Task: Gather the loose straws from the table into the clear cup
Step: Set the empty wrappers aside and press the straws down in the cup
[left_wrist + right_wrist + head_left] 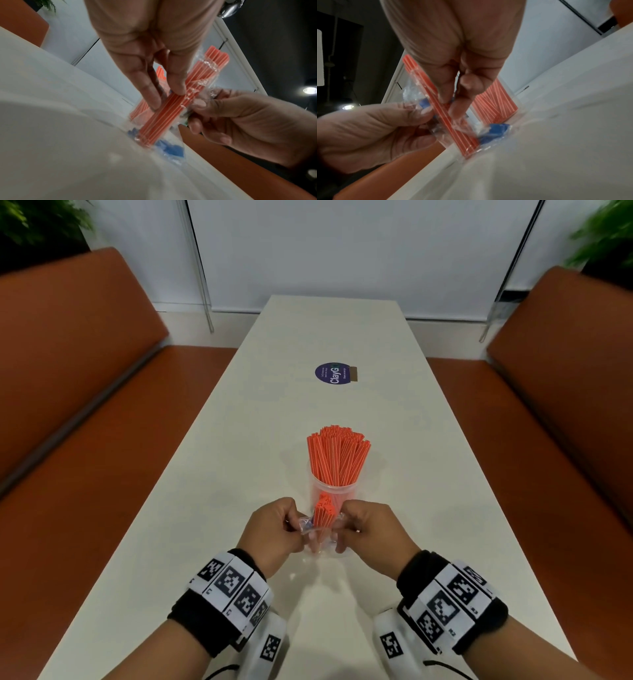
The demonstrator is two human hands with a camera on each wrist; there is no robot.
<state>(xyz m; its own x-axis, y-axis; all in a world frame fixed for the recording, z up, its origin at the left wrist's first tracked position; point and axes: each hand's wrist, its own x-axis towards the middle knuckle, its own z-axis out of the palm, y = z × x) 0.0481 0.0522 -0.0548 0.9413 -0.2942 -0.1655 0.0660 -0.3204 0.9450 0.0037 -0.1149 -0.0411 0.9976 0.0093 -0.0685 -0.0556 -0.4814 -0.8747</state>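
Orange straws [323, 517], a small bundle in a crinkled clear wrapper [306, 525], stand between both hands above the bench [239, 440] near its front edge. Left hand [274, 530] and right hand [371, 537] each pinch the wrapper's sides. Just behind stands the clear cup [334, 491], packed with straws.

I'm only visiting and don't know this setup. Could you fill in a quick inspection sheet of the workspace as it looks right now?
Surface: long white table, round purple sticker on it.
Job's things: clear plastic cup full of upright orange straws; small bundle of orange straws in a clear wrapper.
Clutter: nothing seen.
Hands: left hand and right hand both pinch the wrapper.
Cables: thin black leads at the wrists.
Surroundings: orange benches, green plants.
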